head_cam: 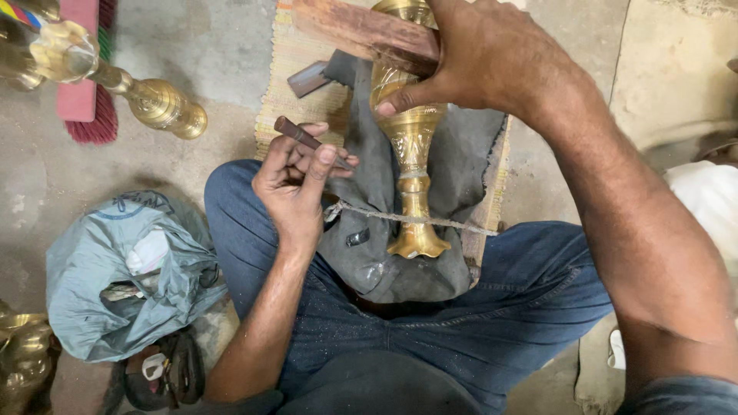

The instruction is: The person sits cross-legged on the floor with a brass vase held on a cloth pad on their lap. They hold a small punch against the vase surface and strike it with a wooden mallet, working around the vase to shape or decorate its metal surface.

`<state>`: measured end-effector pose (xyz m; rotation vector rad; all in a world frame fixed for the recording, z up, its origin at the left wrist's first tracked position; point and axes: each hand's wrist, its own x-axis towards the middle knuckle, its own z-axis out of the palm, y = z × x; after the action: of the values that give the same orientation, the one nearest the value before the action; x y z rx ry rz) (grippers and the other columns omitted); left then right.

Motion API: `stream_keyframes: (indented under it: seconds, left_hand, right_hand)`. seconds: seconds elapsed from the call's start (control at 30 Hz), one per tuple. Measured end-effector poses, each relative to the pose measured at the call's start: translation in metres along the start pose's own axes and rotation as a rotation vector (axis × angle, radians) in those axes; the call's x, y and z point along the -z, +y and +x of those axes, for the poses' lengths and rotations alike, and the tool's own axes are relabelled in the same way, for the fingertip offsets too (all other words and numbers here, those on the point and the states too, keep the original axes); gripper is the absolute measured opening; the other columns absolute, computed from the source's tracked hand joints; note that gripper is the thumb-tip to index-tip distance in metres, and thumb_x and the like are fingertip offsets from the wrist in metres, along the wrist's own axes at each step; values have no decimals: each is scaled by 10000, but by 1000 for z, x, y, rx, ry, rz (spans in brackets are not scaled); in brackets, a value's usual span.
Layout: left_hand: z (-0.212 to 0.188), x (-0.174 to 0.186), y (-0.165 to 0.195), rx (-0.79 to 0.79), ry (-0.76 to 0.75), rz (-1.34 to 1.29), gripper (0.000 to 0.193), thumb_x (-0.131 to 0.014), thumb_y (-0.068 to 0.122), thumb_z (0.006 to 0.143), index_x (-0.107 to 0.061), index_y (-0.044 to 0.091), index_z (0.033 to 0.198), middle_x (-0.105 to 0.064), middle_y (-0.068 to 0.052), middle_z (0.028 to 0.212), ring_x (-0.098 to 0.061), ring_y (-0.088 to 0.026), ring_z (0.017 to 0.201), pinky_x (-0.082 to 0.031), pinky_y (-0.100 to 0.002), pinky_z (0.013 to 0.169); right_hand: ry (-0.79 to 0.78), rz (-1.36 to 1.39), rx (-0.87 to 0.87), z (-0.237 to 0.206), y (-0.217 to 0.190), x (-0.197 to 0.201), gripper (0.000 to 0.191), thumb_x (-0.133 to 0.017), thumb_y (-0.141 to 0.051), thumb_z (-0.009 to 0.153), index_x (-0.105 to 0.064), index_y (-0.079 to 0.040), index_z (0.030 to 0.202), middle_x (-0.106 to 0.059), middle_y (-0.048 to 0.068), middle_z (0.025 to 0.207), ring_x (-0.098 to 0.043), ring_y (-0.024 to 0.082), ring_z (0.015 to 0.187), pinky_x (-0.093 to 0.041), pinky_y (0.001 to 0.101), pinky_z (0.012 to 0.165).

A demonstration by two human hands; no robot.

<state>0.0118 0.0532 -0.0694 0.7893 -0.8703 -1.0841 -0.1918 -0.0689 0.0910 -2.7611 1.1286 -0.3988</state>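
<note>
A tall engraved brass vase (pixel 412 146) lies on a dark grey cloth (pixel 453 165) between my knees, its foot toward me. A thin cord (pixel 430 220) crosses its stem. My right hand (pixel 484 58) grips the vase's upper body and presses a reddish wooden block (pixel 361 34) against it. My left hand (pixel 296 184) holds a short dark chisel-like tool (pixel 300 136) with its tip angled toward the vase's side, just left of the brass.
A woven straw mat (pixel 296 73) lies under the cloth on the concrete floor. A brass stand (pixel 157 104) lies at the upper left beside a red brush (pixel 96 119). A grey plastic bag (pixel 123 269) sits by my left knee, more brassware (pixel 23 357) at the lower left.
</note>
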Motion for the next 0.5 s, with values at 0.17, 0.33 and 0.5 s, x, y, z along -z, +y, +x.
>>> stream_keyframes:
  seconds: [0.17, 0.33, 0.5]
  left_hand:
    - [3, 0, 8, 32, -19, 68, 264, -706, 65, 1044, -624, -55, 1265, -721, -95, 1003, -768, -206, 879, -675, -324, 738]
    - [16, -10, 19, 74, -104, 164, 279, -698, 52, 1031, -630, -51, 1281, -747, -82, 948, -778, -179, 873, -677, -306, 749]
    - [36, -27, 31, 44, -221, 221, 290, -727, 49, 1033, -654, -48, 1297, -741, -77, 919, -762, -154, 870, -656, -281, 765]
  right_hand:
    - [-207, 714, -504, -20, 33, -26, 1193, -958, -391, 666, -314, -139, 1638, -703, 147, 1094, -716, 279, 800, -598, 432, 640]
    - [-73, 1285, -378, -31, 49, -62, 1219, -962, -233, 740, -220, -144, 1703, -662, 89, 1070, -639, 151, 697, -562, 322, 573]
    - [-71, 1141, -380, -32, 46, -64, 1145, -919, -233, 790, -209, -173, 1687, -681, 86, 1051, -643, 130, 698, -556, 312, 566]
